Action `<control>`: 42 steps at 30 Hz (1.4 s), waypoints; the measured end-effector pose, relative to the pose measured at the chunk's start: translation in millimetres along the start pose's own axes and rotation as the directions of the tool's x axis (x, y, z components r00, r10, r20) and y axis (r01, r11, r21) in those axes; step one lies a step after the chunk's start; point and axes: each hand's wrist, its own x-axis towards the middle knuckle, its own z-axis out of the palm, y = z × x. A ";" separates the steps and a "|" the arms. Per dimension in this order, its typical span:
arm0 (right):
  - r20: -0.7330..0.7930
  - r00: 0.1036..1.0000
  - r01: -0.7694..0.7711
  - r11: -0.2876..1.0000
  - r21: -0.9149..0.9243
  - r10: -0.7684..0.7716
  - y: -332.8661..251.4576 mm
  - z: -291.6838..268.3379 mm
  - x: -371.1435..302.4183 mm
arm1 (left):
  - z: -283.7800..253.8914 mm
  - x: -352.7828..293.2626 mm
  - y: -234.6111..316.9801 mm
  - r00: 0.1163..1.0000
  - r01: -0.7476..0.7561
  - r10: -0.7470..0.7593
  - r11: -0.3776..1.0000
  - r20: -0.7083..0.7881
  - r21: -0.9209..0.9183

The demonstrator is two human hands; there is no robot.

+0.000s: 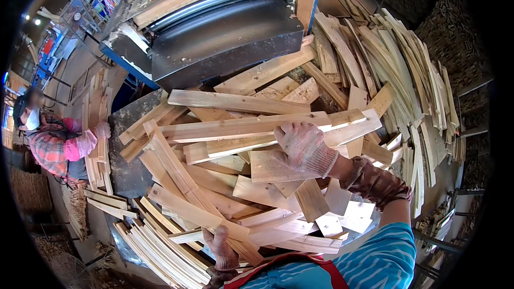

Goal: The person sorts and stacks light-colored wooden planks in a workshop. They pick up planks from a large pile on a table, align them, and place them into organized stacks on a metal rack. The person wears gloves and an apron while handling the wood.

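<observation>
My right hand [306,149], in a pale, dirty knit glove, is closed on a short wooden board [286,168] in the middle of a jumbled heap. Its curled fingertips are partly hidden between boards. Just beyond the knuckles lies a long plank [246,127], with another plank [241,101] behind it. My left hand [220,249], gloved too, is low in the view by the end of a board [198,210]. Its thumb and fingers stand apart, touching or close to that board's edge.
A machine with a dark metal outfeed plate [227,43] and roller stands beyond the heap. Long strips [396,69] are piled at the right, and stacked thin strips [160,251] lie at the lower left. A co-worker in pink sleeves [80,144] handles boards at the left.
</observation>
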 end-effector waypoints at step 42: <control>-0.321 0.935 0.338 0.653 0.678 -0.151 -247.7 46.6 -269.9 | -94.6 -196.5 50.9 0.988 -0.155 0.152 0.972 0.030 0.176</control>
